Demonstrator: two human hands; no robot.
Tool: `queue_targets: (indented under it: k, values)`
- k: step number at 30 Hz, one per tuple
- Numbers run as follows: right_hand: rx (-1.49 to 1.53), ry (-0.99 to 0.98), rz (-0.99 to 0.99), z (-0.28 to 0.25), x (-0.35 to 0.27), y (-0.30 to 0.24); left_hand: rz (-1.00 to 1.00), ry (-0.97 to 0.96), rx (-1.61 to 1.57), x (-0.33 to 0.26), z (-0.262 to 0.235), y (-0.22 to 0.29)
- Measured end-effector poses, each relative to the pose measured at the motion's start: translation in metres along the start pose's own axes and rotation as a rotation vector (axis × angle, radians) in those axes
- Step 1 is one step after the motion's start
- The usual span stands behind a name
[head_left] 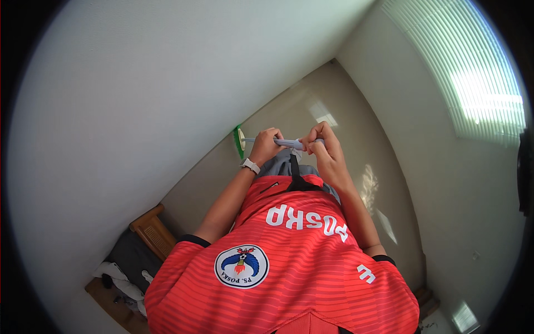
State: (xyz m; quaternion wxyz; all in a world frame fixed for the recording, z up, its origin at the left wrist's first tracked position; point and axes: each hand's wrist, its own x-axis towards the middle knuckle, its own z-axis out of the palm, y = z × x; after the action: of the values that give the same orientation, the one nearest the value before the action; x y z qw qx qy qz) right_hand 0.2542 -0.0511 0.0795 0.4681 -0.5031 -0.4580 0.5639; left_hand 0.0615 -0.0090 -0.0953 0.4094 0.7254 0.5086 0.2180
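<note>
Wht txt (314,220) + badge (242,266) on shirt (311,267)

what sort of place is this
Likely a room in a home: white slatted window blinds, brown wooden furniture beside dark grey fabric, and a green-bristled broom with a grey handle.

A stretch of the broom (288,143) is hidden behind the left fingers (272,133), and part of its grip end behind the right fingers (320,131). The shirt (303,239) is cut off by the lower edge and covers most of the trousers (268,165). The blind (467,72) is cut off at the right of the view, as is a dark thing (524,172) below it, too little shown to name. A fitting (476,255) on the right wall (461,206) and a dark object (117,299) at lower left are too small to tell.
</note>
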Motion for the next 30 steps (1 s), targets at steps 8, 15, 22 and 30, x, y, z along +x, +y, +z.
queue_targets:
  k: [8, 15, 22, 30]
  values:
    - [-0.589, -0.034, -0.272, 0.092, -0.023, -0.011, -0.05, 0.045, -0.31, 0.025, 0.017, -0.025]
    - [-0.499, 0.162, -0.259, 0.167, -0.047, -0.029, 0.051, -0.078, -0.257, 0.006, -0.031, 0.014]
    - [-0.381, 0.409, -0.305, 0.19, -0.071, -0.05, 0.304, -0.107, -0.3, -0.083, -0.084, -0.017]
    - [-0.042, 0.371, -0.142, 0.226, -0.09, -0.002, -0.084, -0.386, -0.334, -0.182, -0.141, -0.078]
